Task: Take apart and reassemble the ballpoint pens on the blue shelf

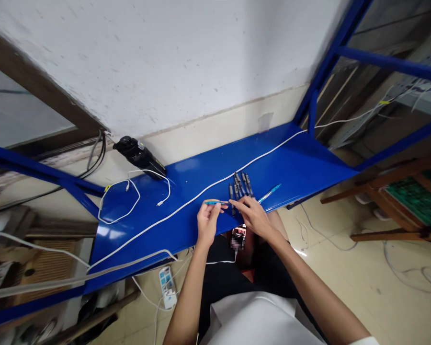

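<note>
My left hand is shut on a slim blue pen, pinching it between thumb and fingers above the blue metal shelf. My right hand is beside it, its index fingertip reaching the pen's tip; I cannot tell whether it grips. Just beyond my right fingers lies a group of several dark pens. Another blue pen rests at the shelf's front edge to the right of them.
A long white cable runs along the shelf, with a coiled white charging cable and a black cylindrical device at the left. Below are a white power strip and a phone. Blue shelf uprights stand at the right.
</note>
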